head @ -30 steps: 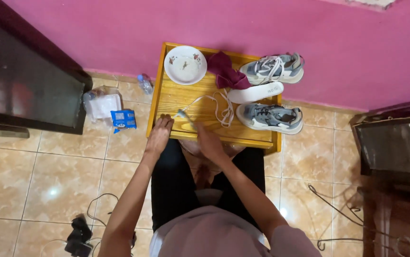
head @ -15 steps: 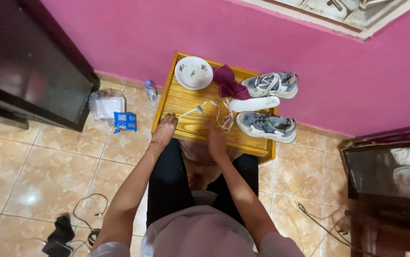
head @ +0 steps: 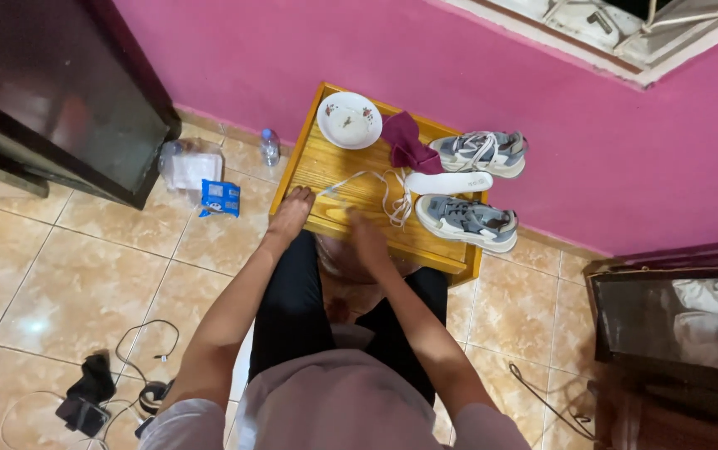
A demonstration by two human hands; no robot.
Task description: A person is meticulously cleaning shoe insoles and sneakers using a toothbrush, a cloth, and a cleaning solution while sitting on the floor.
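1. Against the pink wall (head: 292,50) a wooden table (head: 317,171) is set, with the tiled floor (head: 84,275) around it and a dark cabinet (head: 50,92) to the left.
2. Two grey shoes are seen at the table's right end: the far shoe (head: 480,152) by the wall and the near shoe (head: 466,221) closer to the person, with a white insole (head: 447,182) laid between them.
3. A white bowl (head: 349,119) is placed at the far left corner, and a maroon cloth (head: 406,142) just right of it.
4. White laces (head: 392,196) are spread across the middle of the table, their long run lying left to right, from the thin tool (head: 331,187) towards the near shoe.
5. The left hand (head: 291,212) is laid flat and spread on the near left edge, nothing being gripped; the tool's near end lies just right of and beyond its fingertips.
6. The right hand (head: 367,237) is held at the near edge, blurred, so whether it is closed cannot be told; the laces lie just beyond it and slightly right, nearer to it than to the left hand.
7. A small bottle (head: 270,146) and a blue packet (head: 222,197) are left on the floor, left of the table.
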